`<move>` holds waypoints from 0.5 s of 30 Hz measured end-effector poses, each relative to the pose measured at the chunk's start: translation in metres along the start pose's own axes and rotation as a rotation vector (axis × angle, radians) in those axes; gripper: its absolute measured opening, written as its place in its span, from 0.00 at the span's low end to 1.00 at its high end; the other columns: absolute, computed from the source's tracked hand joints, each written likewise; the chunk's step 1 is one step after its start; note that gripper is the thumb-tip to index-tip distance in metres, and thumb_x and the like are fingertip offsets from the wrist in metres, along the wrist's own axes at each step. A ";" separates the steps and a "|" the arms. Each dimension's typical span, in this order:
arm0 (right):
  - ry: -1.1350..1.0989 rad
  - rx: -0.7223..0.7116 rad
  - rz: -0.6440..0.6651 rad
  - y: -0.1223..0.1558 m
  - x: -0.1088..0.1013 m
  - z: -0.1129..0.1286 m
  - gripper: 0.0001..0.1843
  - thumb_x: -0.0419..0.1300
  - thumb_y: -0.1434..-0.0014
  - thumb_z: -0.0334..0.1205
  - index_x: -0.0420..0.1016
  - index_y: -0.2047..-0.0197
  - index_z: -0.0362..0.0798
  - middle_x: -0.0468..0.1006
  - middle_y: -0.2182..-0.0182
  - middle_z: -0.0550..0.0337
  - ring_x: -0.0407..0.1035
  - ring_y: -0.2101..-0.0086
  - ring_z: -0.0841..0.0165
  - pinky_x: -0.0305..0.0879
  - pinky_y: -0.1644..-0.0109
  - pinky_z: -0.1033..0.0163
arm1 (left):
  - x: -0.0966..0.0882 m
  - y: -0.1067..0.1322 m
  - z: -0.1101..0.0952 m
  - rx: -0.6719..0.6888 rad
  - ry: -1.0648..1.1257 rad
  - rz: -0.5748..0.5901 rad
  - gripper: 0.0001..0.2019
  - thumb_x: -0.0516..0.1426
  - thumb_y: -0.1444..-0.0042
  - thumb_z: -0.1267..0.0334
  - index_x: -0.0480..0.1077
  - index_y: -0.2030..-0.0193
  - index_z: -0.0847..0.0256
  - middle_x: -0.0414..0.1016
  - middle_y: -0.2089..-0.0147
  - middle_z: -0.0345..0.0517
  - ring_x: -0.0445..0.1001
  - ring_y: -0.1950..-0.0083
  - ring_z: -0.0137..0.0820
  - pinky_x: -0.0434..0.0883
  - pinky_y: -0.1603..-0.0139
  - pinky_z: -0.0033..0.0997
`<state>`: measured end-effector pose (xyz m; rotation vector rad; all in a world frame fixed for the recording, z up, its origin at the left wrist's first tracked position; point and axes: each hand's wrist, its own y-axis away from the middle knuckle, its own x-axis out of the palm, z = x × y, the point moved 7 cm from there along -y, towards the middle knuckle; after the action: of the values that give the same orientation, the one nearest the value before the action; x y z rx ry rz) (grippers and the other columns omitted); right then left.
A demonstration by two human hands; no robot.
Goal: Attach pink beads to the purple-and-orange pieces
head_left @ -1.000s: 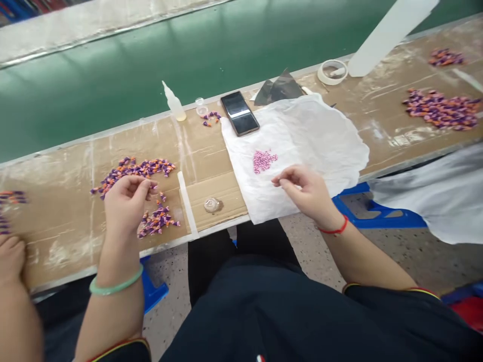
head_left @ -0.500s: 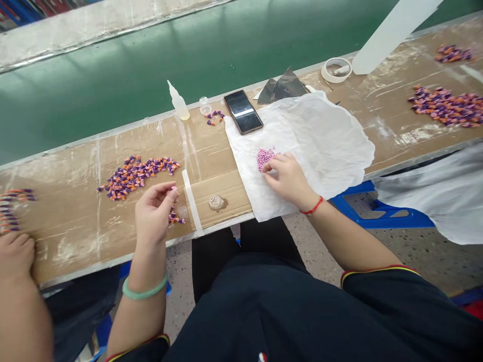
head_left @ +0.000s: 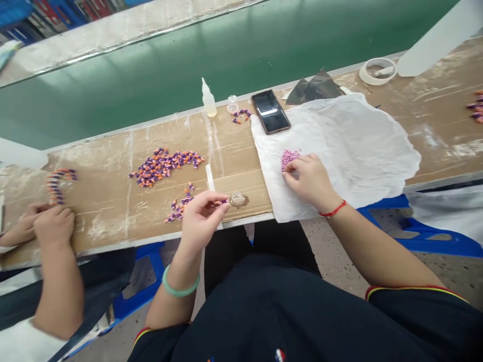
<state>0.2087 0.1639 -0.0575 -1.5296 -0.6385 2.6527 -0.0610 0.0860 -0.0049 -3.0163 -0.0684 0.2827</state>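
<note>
My left hand (head_left: 202, 217) pinches a small purple-and-orange piece (head_left: 222, 202) and holds it at a little clear cap with a glue blob (head_left: 237, 198) on the cardboard-covered bench (head_left: 113, 211). My right hand (head_left: 307, 178) rests on a white sheet (head_left: 358, 146), fingertips pinched at the edge of a small heap of pink beads (head_left: 289, 157). A large pile of purple-and-orange pieces (head_left: 164, 165) lies to the left, and a smaller pile (head_left: 179, 207) sits just left of my left hand.
A glue bottle (head_left: 208, 99), a clear cup (head_left: 233, 103) and a black phone (head_left: 270, 111) stand along the bench's far edge beside a green belt (head_left: 188, 60). A tape roll (head_left: 377, 71) lies far right. Another person's hands (head_left: 49, 223) work at the left.
My left hand moved right from the piles to the glue cap, carrying a piece. My right hand dropped onto the pink beads and stays there. The view shifted, so everything slid rightward.
</note>
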 end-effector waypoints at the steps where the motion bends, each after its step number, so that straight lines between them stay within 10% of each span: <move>1: 0.015 -0.001 -0.001 0.000 0.001 0.000 0.06 0.58 0.45 0.33 0.73 0.73 0.49 0.78 0.70 0.52 0.66 0.65 0.56 0.62 0.52 0.47 | 0.002 0.001 -0.002 0.013 -0.017 0.014 0.03 0.65 0.49 0.66 0.78 0.66 0.60 0.80 0.67 0.45 0.75 0.71 0.28 0.72 0.73 0.26; 15: 0.055 -0.026 0.070 0.001 0.000 0.001 0.09 0.55 0.42 0.29 0.75 0.69 0.48 0.78 0.66 0.49 0.65 0.61 0.54 0.63 0.53 0.46 | 0.008 0.021 0.005 -0.063 0.041 0.076 0.03 0.66 0.49 0.64 0.77 0.68 0.58 0.78 0.71 0.41 0.72 0.77 0.26 0.71 0.77 0.25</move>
<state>0.2080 0.1623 -0.0576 -1.6561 -0.6295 2.6513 -0.0530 0.0663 -0.0135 -3.0908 0.0422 0.2303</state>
